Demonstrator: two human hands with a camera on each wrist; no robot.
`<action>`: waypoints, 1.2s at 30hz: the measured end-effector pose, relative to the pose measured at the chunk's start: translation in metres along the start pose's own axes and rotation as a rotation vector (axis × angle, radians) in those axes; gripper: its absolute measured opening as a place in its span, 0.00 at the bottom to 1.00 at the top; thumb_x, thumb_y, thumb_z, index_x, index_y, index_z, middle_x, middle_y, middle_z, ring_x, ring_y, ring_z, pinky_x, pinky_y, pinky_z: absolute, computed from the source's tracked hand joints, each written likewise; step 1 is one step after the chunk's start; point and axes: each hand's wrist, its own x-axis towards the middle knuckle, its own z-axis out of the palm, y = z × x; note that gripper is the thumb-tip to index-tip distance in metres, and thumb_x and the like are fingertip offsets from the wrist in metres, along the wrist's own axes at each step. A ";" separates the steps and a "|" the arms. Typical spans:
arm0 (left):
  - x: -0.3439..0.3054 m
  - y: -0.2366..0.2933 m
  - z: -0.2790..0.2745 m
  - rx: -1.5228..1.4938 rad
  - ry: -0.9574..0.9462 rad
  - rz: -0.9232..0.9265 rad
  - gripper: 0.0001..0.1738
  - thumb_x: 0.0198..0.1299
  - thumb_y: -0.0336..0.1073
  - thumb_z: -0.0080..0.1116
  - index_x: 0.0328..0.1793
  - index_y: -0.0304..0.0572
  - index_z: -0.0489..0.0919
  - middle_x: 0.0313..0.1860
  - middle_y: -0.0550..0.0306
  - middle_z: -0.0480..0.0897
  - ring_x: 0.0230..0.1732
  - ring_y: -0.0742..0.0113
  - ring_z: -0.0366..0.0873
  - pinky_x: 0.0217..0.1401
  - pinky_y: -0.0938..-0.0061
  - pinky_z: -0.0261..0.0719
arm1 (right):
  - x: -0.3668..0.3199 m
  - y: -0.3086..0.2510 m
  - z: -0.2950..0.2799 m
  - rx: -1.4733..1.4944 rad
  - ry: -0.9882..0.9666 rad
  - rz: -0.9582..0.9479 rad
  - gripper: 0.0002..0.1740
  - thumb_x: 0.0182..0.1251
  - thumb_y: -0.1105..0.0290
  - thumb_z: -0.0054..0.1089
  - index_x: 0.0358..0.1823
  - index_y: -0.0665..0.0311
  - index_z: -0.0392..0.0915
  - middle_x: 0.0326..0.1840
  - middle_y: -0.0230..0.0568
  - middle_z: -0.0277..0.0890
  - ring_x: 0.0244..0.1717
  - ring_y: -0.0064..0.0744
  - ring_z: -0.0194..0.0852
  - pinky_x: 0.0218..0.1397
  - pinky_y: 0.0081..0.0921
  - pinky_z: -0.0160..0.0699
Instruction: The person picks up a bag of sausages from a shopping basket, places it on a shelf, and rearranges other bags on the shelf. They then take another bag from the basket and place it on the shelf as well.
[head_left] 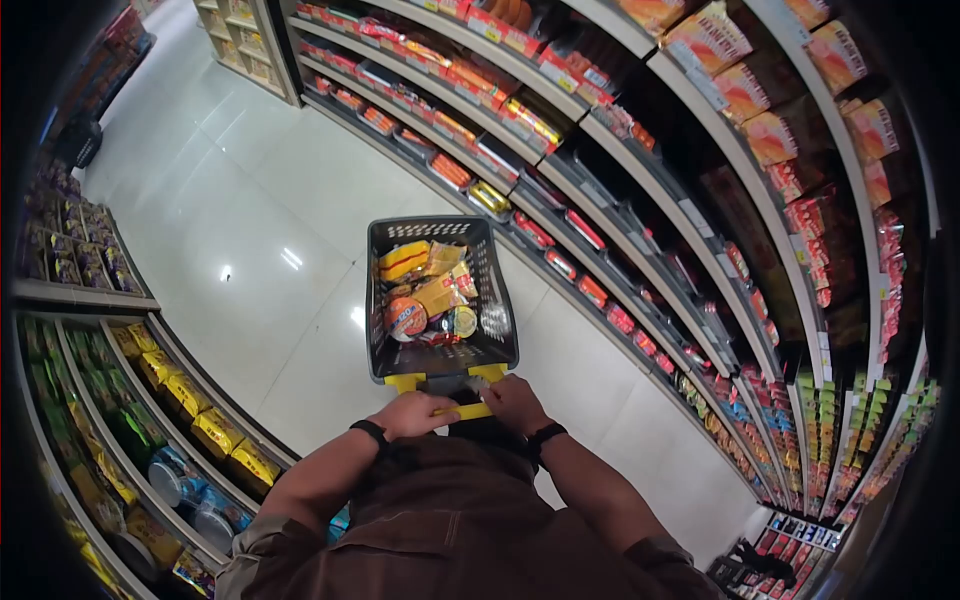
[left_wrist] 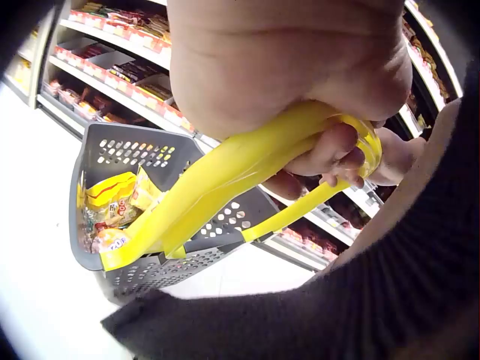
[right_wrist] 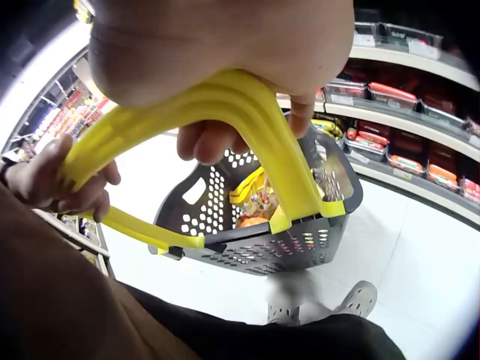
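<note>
Both hands hold the yellow handle (left_wrist: 225,180) of a dark grey perforated shopping basket (head_left: 496,290). My left hand (head_left: 408,415) grips its left part, fingers curled under the bar in the left wrist view. On the right, my right hand (head_left: 518,403) wraps round the other side, its fingertips showing below the bar in the right wrist view. Inside the basket lie a yellow packet (head_left: 405,262), a tan packet (head_left: 440,293), a round orange-red tub (head_left: 407,317) and a smaller round yellow-topped container (head_left: 464,321).
A long shelf unit (head_left: 590,125) of packaged goods curves along the right side. At the left stands a lower shelf (head_left: 150,300) with yellow snack bags (head_left: 215,432). Shiny pale floor tiles (head_left: 250,210) run between them. Grey shoes (right_wrist: 358,298) show below the basket.
</note>
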 end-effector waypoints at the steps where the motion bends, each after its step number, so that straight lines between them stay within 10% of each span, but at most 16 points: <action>1: -0.004 0.001 -0.001 -0.011 -0.022 -0.010 0.25 0.66 0.58 0.48 0.53 0.47 0.82 0.39 0.45 0.85 0.42 0.44 0.82 0.48 0.59 0.78 | -0.006 0.004 0.009 0.013 -0.013 0.019 0.18 0.64 0.60 0.54 0.23 0.67 0.77 0.27 0.52 0.77 0.34 0.53 0.75 0.43 0.45 0.72; 10: -0.012 -0.018 0.001 0.095 -0.157 0.019 0.20 0.64 0.53 0.53 0.38 0.44 0.82 0.30 0.45 0.83 0.35 0.45 0.81 0.42 0.56 0.79 | -0.030 0.004 0.039 0.208 0.111 -0.043 0.12 0.55 0.69 0.54 0.17 0.65 0.72 0.21 0.49 0.71 0.32 0.51 0.72 0.41 0.45 0.72; 18: -0.011 -0.024 0.021 0.119 -0.200 -0.012 0.20 0.61 0.56 0.56 0.43 0.49 0.83 0.26 0.47 0.83 0.31 0.46 0.82 0.38 0.55 0.80 | -0.036 0.014 0.039 0.219 0.041 -0.064 0.08 0.51 0.70 0.54 0.17 0.63 0.75 0.22 0.45 0.73 0.33 0.49 0.73 0.59 0.44 0.75; 36: -0.025 -0.029 0.044 0.031 -0.291 0.027 0.19 0.58 0.55 0.57 0.44 0.50 0.82 0.20 0.48 0.78 0.27 0.48 0.80 0.33 0.55 0.77 | -0.062 0.014 0.048 0.255 -0.011 -0.051 0.08 0.50 0.68 0.58 0.17 0.61 0.75 0.21 0.41 0.72 0.32 0.44 0.74 0.65 0.44 0.70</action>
